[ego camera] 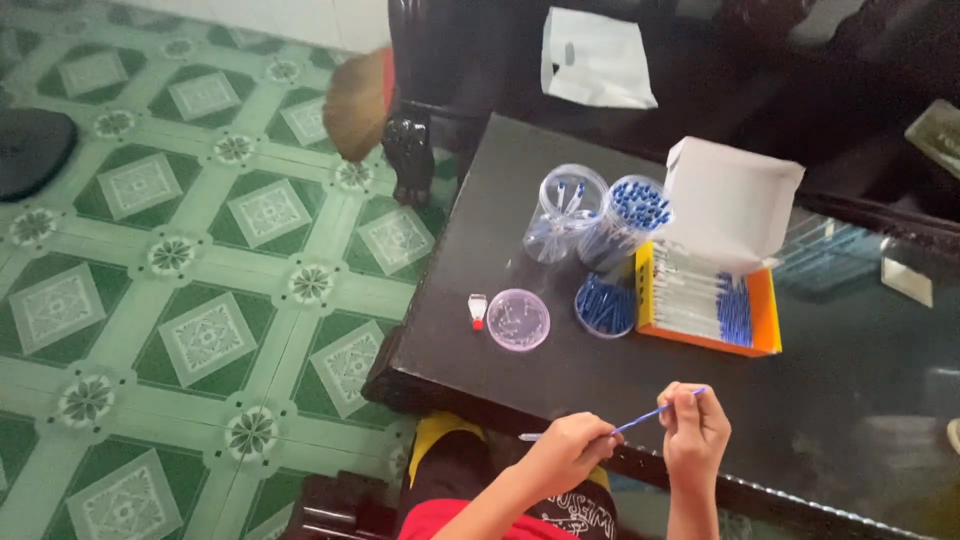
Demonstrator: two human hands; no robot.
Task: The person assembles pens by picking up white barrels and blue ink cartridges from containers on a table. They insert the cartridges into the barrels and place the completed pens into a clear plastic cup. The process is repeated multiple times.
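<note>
At the lower middle of the frame, both hands meet over the near edge of the dark desk (560, 370). The left hand (565, 450) is closed in a pinch around a thin blue pen refill (640, 417), with a pale tip sticking out to the left of the fingers. The right hand (695, 430) is closed on the other end of the same refill, its fingertips pinching the blue end up near the top of the hand. The refill runs slanted between them, rising toward the right.

Farther up the desk, at frame centre, an orange box (765, 325) with a raised white flap holds rows of white sticks with blue ends. Just left of it lies a small round tub (604, 305) filled with blue pieces, and left of that a clear pinkish lid (518, 319) lies flat. A tiny white and red piece (478, 311) sits beside the lid. Above these, two clear plastic jars (596, 217) lie tilted side by side, one packed with blue-capped pieces.

A white plastic bag (595, 60) rests at the top of the frame. Green patterned floor tiles (200, 260) fill the left half.
</note>
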